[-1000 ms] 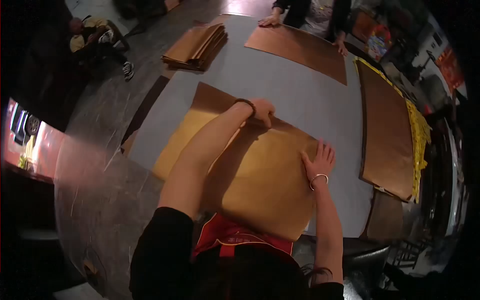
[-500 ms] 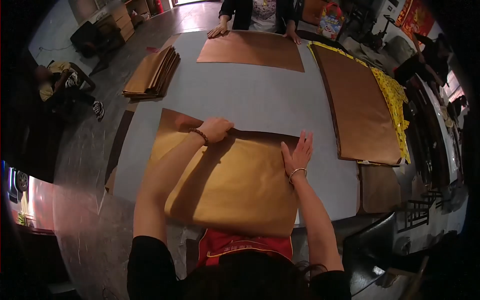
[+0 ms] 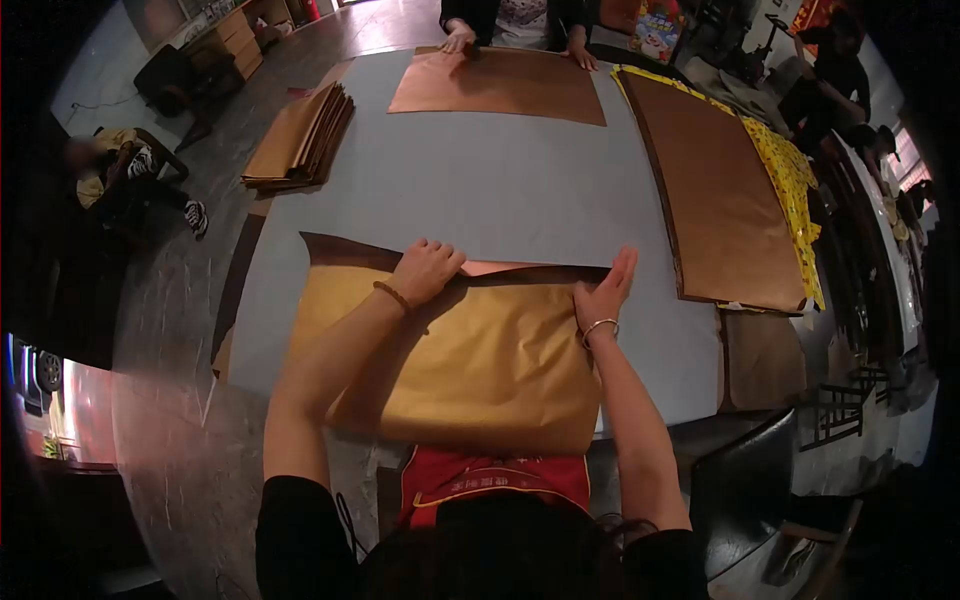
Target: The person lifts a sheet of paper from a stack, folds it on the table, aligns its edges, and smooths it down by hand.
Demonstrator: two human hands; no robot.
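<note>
In the lower middle of the frame, a large golden-brown sheet lies over the near side of a grey tabletop, its lower part reaching down to the wearer's red apron. Its far edge shows a dark brown band, with a pinkish strip beyond it between the hands. The left hand is closed on this edge, left of centre, with its fingers curled over it. The right hand is open at the sheet's far right corner, fingers extended and pointing up the frame, the side of the palm against the sheet. The two hands are well apart. At the upper left of the table sits a pile of folded brown sheets. At the top centre, a flat copper-brown sheet lies before a co-worker, whose one hand is at its upper left edge and other hand at its upper right. On the right, a thick stack of brown sheets lies slanting, with yellow patterned material along its outer side. A person sits at the left of the frame.
</note>
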